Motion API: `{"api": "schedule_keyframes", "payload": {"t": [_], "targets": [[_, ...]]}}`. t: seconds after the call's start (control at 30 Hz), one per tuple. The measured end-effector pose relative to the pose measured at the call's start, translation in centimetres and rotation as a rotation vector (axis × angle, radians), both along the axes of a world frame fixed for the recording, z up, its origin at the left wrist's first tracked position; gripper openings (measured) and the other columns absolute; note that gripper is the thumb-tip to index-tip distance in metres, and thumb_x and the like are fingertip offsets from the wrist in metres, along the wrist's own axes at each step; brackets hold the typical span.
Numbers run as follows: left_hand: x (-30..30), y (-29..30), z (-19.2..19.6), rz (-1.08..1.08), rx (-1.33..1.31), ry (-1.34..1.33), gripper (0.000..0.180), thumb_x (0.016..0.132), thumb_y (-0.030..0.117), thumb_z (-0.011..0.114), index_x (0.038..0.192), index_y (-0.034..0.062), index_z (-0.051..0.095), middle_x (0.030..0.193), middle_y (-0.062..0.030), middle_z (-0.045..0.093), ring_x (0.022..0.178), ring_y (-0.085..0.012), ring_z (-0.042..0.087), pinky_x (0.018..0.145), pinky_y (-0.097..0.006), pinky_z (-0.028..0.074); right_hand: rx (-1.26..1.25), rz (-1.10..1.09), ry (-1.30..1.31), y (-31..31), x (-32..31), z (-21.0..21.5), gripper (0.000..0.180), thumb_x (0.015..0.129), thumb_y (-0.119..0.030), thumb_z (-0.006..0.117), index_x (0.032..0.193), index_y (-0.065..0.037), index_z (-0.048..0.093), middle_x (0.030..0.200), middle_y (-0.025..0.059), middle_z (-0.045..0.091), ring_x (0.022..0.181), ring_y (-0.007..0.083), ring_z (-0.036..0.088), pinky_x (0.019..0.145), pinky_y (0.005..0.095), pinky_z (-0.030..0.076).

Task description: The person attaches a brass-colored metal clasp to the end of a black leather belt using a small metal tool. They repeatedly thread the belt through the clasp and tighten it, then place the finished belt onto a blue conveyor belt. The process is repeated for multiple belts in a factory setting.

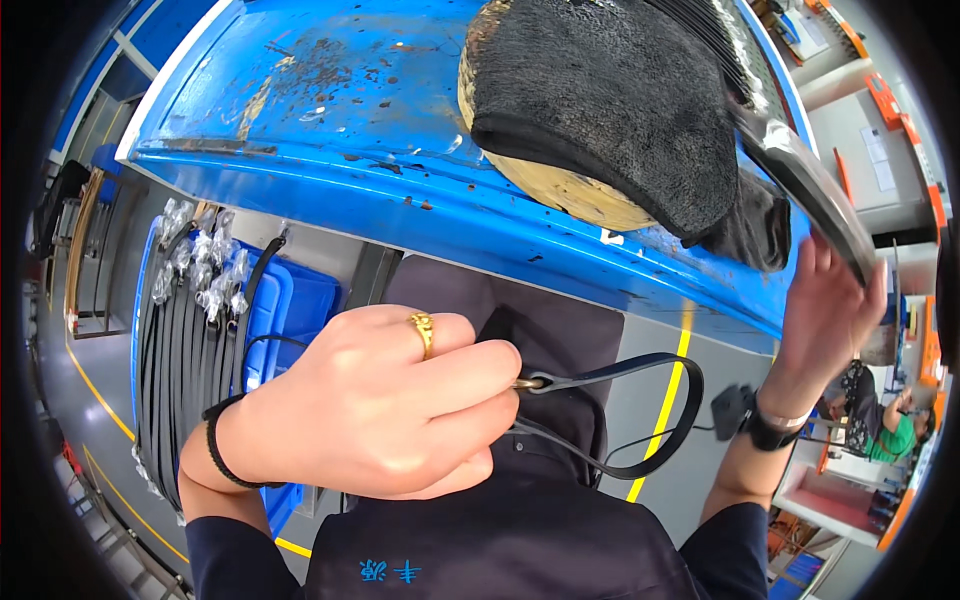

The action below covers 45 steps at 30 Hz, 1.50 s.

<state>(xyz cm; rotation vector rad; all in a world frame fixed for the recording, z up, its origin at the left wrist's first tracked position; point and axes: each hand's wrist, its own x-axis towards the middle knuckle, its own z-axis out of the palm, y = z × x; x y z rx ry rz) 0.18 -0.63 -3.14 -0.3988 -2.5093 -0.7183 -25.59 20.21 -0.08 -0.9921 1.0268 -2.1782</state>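
Observation:
My left hand is closed in a fist around a black belt, in front of my dark apron. The belt bends into a loop to the right of the fist, and a small metal fitting shows beside the fingers. My right hand, raised at the right end of the bench, grips a glossy black belt between thumb and fingers. Clear wrapping shows near this belt's upper end. Whether both hands hold one and the same belt, I cannot tell. Close by lies a black plush cloth over a worn, pale round block.
A blue, stained workbench spans the top. More black belts lie at its far right. Several belts with wrapped buckles hang over a blue bin at left. Far right, a person in green is near orange-edged shelving.

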Motion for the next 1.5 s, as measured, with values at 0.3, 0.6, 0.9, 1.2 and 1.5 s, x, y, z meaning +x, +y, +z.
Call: {"api": "schedule_keyframes", "payload": {"t": [0.3, 0.6, 0.9, 1.2, 1.5], "targets": [[-1.2, 0.9, 1.1, -0.023, -0.043, -0.101, 0.019, 0.045, 0.011, 0.055, 0.063, 0.0044, 0.057, 0.070, -0.0059, 0.054, 0.043, -0.0141, 0.043, 0.038, -0.026, 0.034, 0.380, -0.660, -0.028, 0.7, 9.6, -3.8, 0.085, 0.056, -0.051, 0.068, 0.121, -0.009, 0.034, 0.101, 0.0155, 0.047, 0.092, 0.0217, 0.047, 0.082, 0.0328, 0.040], [-1.4, 1.2, 1.6, -0.041, -0.052, -0.152, 0.018, 0.046, 0.013, 0.055, 0.062, 0.0044, 0.056, 0.067, -0.0055, 0.054, 0.042, -0.0138, 0.042, 0.038, -0.026, 0.033, 0.411, -0.650, -0.040, 1.1, 10.1, -4.1, 0.092, 0.045, -0.052, 0.074, 0.118, -0.011, 0.037, 0.096, 0.0119, 0.049, 0.090, 0.0191, 0.048, 0.081, 0.0306, 0.039], [-1.1, 1.2, 1.6, -0.034, -0.057, -0.145, 0.017, 0.047, 0.013, 0.054, 0.061, 0.0044, 0.057, 0.067, -0.0054, 0.054, 0.042, -0.0137, 0.042, 0.038, -0.025, 0.033, 0.459, -0.639, -0.001, 1.3, 10.2, -4.0, 0.092, 0.043, -0.055, 0.075, 0.116, -0.012, 0.038, 0.095, 0.0102, 0.050, 0.089, 0.0173, 0.048, 0.081, 0.0304, 0.039], [-1.2, 1.1, 1.4, -0.045, -0.031, -0.146, 0.017, 0.047, 0.013, 0.054, 0.061, 0.0050, 0.057, 0.068, -0.0050, 0.054, 0.042, -0.0138, 0.042, 0.037, -0.025, 0.032, 0.467, -0.671, 0.063, 1.1, 10.5, -3.8, 0.093, 0.043, -0.058, 0.074, 0.117, -0.014, 0.038, 0.093, 0.0076, 0.049, 0.088, 0.0164, 0.047, 0.078, 0.0298, 0.039], [-1.0, 1.2, 1.4, -0.012, -0.041, -0.174, 0.018, 0.044, 0.012, 0.053, 0.061, 0.0058, 0.057, 0.068, -0.0051, 0.054, 0.043, -0.0147, 0.043, 0.038, -0.026, 0.032, 0.324, -0.494, 0.171, 2.3, 10.3, -4.5, 0.079, 0.059, -0.038, 0.067, 0.119, -0.005, 0.029, 0.100, 0.0121, 0.038, 0.095, 0.0175, 0.041, 0.079, 0.0272, 0.041]]}}
